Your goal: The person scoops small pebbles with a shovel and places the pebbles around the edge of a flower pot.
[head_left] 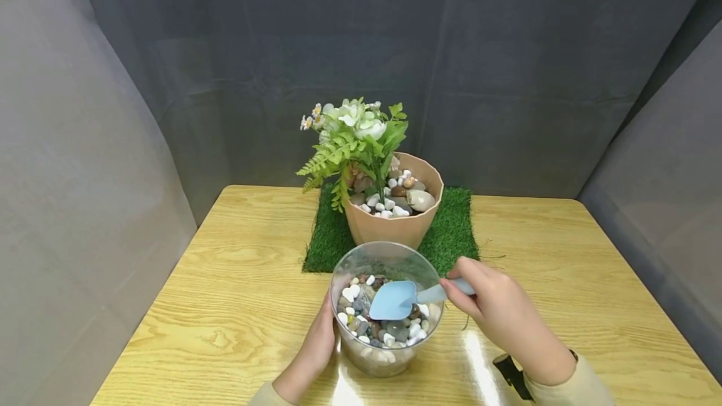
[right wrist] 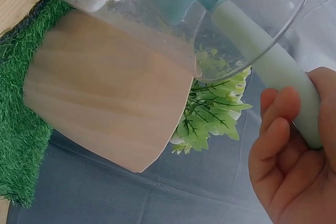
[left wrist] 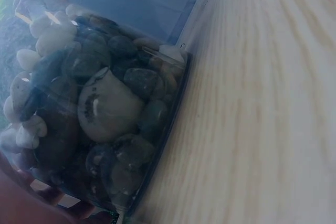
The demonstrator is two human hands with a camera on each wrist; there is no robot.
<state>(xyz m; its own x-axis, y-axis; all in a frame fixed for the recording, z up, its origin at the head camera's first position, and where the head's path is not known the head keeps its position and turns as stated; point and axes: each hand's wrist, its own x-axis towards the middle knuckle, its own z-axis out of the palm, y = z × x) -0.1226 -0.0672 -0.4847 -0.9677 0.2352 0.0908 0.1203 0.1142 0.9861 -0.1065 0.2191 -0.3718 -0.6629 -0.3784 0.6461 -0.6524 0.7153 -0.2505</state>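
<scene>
A clear plastic container (head_left: 374,363) with white, grey and brown pebbles (head_left: 397,331) stands on the table in the head view. My left hand (head_left: 318,340) holds its left side, the fingers curved round the wall and partly hidden; pebbles show through the wall (left wrist: 110,106) in the left wrist view. My right hand (head_left: 496,302) grips the pale handle (right wrist: 262,56) of a small blue trowel (head_left: 393,301). The trowel's blade is inside the container over the pebbles, with no stone visible on its face. Its handle crosses the container's right rim.
Behind the container, a tan faceted flowerpot (head_left: 389,229) stands on a green artificial grass mat (head_left: 455,224). It holds stones and a plant with white flowers (head_left: 355,121) and leaves leaning left. The wooden table (head_left: 237,281) is bounded by grey cloth (head_left: 316,30) at back and sides.
</scene>
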